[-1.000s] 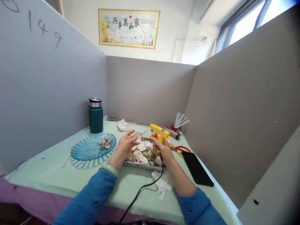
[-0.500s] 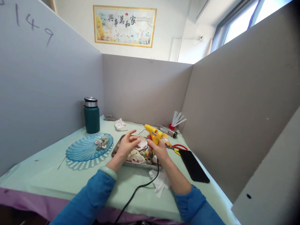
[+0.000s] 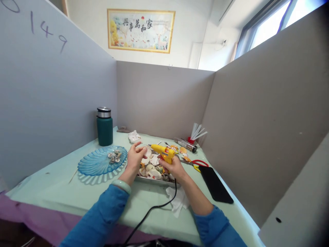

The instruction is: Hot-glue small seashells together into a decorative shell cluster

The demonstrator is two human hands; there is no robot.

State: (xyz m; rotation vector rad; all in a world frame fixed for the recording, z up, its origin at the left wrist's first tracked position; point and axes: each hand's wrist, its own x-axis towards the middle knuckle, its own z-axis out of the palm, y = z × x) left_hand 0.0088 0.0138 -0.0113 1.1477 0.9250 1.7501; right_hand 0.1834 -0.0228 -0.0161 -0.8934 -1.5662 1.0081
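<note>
My right hand (image 3: 174, 168) grips the handle of a yellow glue gun (image 3: 161, 152), whose nozzle points left toward my left hand (image 3: 135, 158). The fingers of my left hand pinch a small pale shell (image 3: 144, 148) right at the nozzle tip. Both hands hover over a metal tray (image 3: 154, 180) filled with several shells. The gun's black cord (image 3: 154, 210) trails off the front edge of the table.
A blue shell-shaped glass plate (image 3: 97, 164) with a few shells lies to the left, a green flask (image 3: 104, 126) behind it. Red scissors (image 3: 199, 165), a black phone (image 3: 215, 188), glue sticks in a red cup (image 3: 196, 133) and crumpled tissue (image 3: 177, 202) are on the right. Partition walls enclose the table.
The glue gun has tilted down and moved left, from upright to nearly level. Its nozzle now meets the shell in my left hand.
</note>
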